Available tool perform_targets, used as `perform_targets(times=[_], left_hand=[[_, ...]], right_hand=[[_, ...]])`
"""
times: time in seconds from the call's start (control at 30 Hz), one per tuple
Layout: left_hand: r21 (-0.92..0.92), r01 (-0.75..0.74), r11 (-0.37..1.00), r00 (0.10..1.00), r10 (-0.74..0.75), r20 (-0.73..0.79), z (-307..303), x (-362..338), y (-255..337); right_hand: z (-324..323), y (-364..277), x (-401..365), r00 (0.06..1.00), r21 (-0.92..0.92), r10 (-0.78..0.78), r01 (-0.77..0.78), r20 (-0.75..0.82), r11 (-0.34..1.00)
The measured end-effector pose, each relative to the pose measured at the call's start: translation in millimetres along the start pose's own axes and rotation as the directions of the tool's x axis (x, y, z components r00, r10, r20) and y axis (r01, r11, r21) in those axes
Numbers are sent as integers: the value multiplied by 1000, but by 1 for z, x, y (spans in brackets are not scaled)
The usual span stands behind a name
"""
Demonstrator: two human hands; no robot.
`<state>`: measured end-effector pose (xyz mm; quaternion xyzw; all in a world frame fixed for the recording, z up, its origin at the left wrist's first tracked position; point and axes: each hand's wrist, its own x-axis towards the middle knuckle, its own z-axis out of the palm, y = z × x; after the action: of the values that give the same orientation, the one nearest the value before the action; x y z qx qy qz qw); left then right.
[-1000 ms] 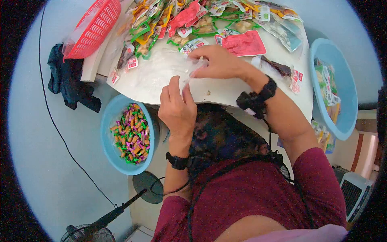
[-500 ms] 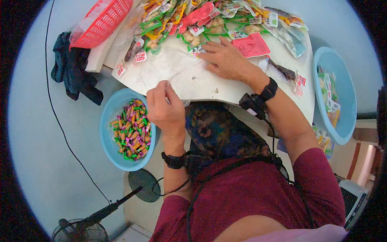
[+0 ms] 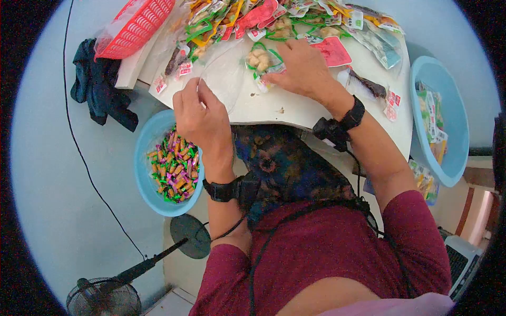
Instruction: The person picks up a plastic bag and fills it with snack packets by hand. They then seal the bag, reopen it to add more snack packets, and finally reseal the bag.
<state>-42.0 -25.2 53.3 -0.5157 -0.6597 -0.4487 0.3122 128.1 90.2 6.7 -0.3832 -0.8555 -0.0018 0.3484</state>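
My left hand (image 3: 203, 116) is closed in a pinch on the edge of a clear plastic bag (image 3: 224, 76), above the near edge of the white table (image 3: 274, 109). To its right, my right hand (image 3: 308, 72) grips a green-edged clear snack packet (image 3: 259, 59) with pale round pieces inside. Its thumb and fingers are at the packet's right side, partly covering it. A heap of similar packets, some with yellow or red wrapping, lies just beyond both hands. Near my right hand lie a red packet (image 3: 333, 51) and a packet with a dark strip inside (image 3: 369, 87).
A blue basin (image 3: 141, 181) of small wrapped sweets (image 3: 176, 168) stands at left. Another blue basin (image 3: 457, 124) with packets is at right. A red basket (image 3: 126, 39), dark cloth (image 3: 97, 89) and fan (image 3: 103, 297) are on the left side. A black cable runs across my body.
My right hand has moved slightly away from me and right, drawing the green-edged packet apart from the heap. My left hand has shifted left and away from me with the clear bag.
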Motion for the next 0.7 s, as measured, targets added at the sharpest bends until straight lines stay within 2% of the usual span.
perform_targets(times=[0.03,0.13,0.2,0.23,0.33,0.43,0.53,0.67,0.7], left_hand=[[1,20,1000,1000,-20,11,1,1,2],[69,-53,996,998,54,-12,7,7,2],[85,-53,995,998,54,-14,9,12,7],[95,-54,994,998,56,-13,9,13,9],[119,-67,991,997,70,-13,18,10,14],[93,-111,989,994,109,24,38,-1,10],[18,-58,998,991,55,118,50,-14,16],[-96,63,993,977,-42,208,69,-25,21],[-116,49,992,985,-29,169,75,-26,24]], right_hand=[[2,-1,-1,999,-80,13,-11,29,997],[-3,-3,1,984,-75,15,-2,177,997],[-6,0,5,983,-26,52,-49,177,998],[-5,1,6,981,0,72,-73,178,997],[-2,19,12,931,255,188,-273,312,928],[-3,42,13,981,427,140,-185,133,885],[-20,61,18,979,355,204,-181,-28,917],[-65,88,25,919,573,385,-360,82,737],[-75,92,24,898,626,424,-399,119,670]])
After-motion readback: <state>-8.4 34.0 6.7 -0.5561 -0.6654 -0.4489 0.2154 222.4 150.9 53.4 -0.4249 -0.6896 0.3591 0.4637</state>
